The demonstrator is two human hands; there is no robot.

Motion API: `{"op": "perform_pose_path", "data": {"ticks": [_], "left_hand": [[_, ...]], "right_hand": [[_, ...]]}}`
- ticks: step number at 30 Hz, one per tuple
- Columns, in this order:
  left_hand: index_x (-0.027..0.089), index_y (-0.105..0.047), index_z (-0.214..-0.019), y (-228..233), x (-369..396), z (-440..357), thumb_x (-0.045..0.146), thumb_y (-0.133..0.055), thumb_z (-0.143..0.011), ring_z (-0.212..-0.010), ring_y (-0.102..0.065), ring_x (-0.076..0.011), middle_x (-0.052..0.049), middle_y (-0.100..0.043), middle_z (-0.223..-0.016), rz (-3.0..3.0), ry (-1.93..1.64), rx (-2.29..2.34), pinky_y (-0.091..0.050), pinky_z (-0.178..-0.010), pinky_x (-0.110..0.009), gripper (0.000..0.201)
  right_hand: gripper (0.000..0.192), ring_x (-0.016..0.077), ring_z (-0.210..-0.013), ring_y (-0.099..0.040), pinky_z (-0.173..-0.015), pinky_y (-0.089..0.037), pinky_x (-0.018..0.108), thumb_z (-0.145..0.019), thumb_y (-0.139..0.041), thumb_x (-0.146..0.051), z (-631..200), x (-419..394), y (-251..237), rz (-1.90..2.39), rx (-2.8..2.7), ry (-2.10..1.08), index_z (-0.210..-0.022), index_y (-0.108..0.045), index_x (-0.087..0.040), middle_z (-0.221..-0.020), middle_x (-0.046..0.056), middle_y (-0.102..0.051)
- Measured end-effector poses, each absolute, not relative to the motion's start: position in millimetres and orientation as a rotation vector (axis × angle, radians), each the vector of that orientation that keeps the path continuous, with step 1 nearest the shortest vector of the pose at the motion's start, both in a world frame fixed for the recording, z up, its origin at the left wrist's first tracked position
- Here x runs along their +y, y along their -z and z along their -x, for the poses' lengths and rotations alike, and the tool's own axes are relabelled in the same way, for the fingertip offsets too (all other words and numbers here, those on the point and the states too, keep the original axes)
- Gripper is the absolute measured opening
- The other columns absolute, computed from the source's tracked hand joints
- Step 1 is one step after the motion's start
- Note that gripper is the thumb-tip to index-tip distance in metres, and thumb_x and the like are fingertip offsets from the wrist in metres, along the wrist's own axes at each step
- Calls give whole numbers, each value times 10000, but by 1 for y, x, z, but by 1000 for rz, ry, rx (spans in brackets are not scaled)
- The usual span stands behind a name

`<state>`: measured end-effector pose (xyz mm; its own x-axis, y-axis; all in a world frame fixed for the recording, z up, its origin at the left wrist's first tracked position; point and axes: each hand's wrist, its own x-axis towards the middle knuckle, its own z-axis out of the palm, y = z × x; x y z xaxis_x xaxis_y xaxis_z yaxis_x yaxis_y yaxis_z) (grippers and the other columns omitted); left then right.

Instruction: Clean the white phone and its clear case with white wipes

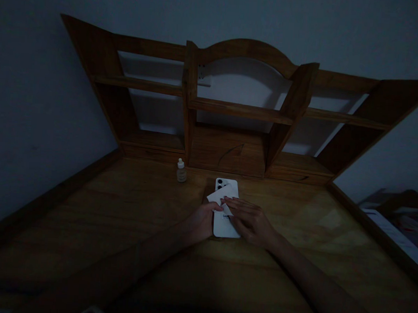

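A white smartphone (pixel 226 229) is in front of me, back side up, its camera lenses at the far left corner. My left hand (pixel 199 223) grips the phone's left edge; its thumb rests over the back and its other fingers are hidden below. Across the upper half of the phone lies a thin white sheet (pixel 216 195), paper or tissue, tilted and sticking out past the left edge. My right hand (pixel 250 219) has its fingers close together on the sheet's right part, pressing it against the phone. Some small dark print shows on the phone's back between the hands.
A small dropper bottle (pixel 182 174) with a white top stands behind the phone, to the left. A wooden shelf unit (pixel 232 111) with drawers runs along the back of the wooden desk (pixel 140 195). A wall socket (pixel 203 77) shows through the shelf. The room is dim.
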<state>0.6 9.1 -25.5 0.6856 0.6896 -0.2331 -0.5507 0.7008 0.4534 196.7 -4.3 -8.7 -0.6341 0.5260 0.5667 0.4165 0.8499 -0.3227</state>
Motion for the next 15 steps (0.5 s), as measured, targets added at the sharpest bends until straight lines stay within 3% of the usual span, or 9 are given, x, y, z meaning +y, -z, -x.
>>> {"op": "perform_pose_path", "data": {"ticks": [6, 15], "left_hand": [[97, -613, -1121, 22, 5, -1, 74, -548, -775, -875, -652, -189, -79, -692, -946, -396, -725, 473, -440, -929, -325, 353], [115, -642, -1136, 24, 4, -3, 37, -537, -796, -922, -654, -178, -71, -702, -1032, -440, -759, 482, -454, -873, -279, 364]], "right_hand": [[554, 218, -1318, -536, -1136, -433, 478, -926, -564, -189, -193, -5, 9, 726, -2355, -225, -1462, -455, -280, -1451, 36, -538], [540, 223, -1321, -533, -1139, -420, 495, -928, -565, -199, -190, -6, 6, 717, -2353, -244, -1451, -470, -294, -1442, 34, -546]]}}
